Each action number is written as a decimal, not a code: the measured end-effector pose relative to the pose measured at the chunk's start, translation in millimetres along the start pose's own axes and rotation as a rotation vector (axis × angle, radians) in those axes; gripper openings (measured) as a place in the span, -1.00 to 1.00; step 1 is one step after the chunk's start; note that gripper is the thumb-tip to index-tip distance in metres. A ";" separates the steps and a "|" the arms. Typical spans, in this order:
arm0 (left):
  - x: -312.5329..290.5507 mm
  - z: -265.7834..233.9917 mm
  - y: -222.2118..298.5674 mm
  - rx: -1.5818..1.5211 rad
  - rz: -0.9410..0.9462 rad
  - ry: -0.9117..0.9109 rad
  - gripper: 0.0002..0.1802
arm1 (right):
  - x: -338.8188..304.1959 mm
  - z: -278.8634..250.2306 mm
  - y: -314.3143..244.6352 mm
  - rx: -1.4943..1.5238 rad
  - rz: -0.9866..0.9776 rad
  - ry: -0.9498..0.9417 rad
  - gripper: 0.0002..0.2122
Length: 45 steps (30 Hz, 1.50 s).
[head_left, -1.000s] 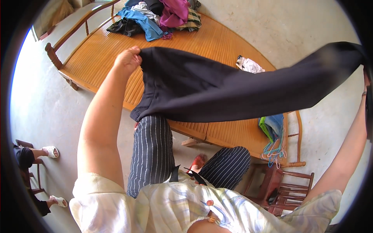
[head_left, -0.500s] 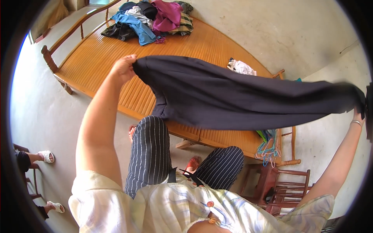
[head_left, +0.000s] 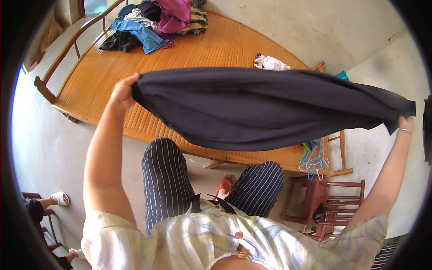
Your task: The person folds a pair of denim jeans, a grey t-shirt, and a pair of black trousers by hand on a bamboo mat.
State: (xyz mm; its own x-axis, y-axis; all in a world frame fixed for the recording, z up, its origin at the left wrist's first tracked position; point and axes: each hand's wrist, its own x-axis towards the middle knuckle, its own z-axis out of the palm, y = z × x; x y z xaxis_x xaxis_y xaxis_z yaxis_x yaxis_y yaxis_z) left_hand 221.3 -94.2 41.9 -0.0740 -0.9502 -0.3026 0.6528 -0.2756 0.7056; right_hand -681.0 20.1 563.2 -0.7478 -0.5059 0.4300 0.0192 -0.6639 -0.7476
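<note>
We see a dark cloth (head_left: 252, 108) in the middle, pulled out long and sagging from 10 o'clock to 3 o'clock, in front of the bed (head_left: 211, 47). The left hand (head_left: 121, 93) is at 10 o'clock, with its fingers closed and pinching one end of it. The right hand (head_left: 406, 123) is at 3 o'clock, gripping the other end, though the cloth hides some of its fingers. We see the low edge of the cloth dip close to the front edge of the bed, but we can't tell if they touch. Its right end pokes out past the bed, with the wall (head_left: 306, 22) behind. Bare slats show between the cloth and the pile (head_left: 148, 38), which sits at 11 o'clock near the back edge. Pale floor (head_left: 40, 148) spreads out at 9 o'clock, and the striped knees (head_left: 168, 180) are below, near the front edge. At 8 o'clock we spot another person's sandal (head_left: 60, 198). A chair (head_left: 310, 202) takes up room at 4 o'clock. Just above it, hangers (head_left: 315, 164) lie at the bed's corner. A white cloth (head_left: 272, 63) is at 1 o'clock. At 2 o'clock we see a teal thing (head_left: 343, 75), mostly hidden, so we can't tell if it is a tub or what it holds.
</note>
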 end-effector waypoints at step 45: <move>84.9 -112.9 8.6 1.788 0.077 0.611 -0.41 | -349.0 -132.1 414.4 -0.899 0.826 -0.101 -0.64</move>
State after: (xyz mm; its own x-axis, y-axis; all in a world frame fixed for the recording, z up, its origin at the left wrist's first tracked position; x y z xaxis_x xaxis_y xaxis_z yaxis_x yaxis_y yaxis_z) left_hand 305.8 -160.8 -50.1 0.4166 -0.9019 -0.1137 -0.8324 -0.4288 0.3510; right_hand -499.7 -5.8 36.4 -0.6726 -0.6617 -0.3312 -0.0317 0.4729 -0.8805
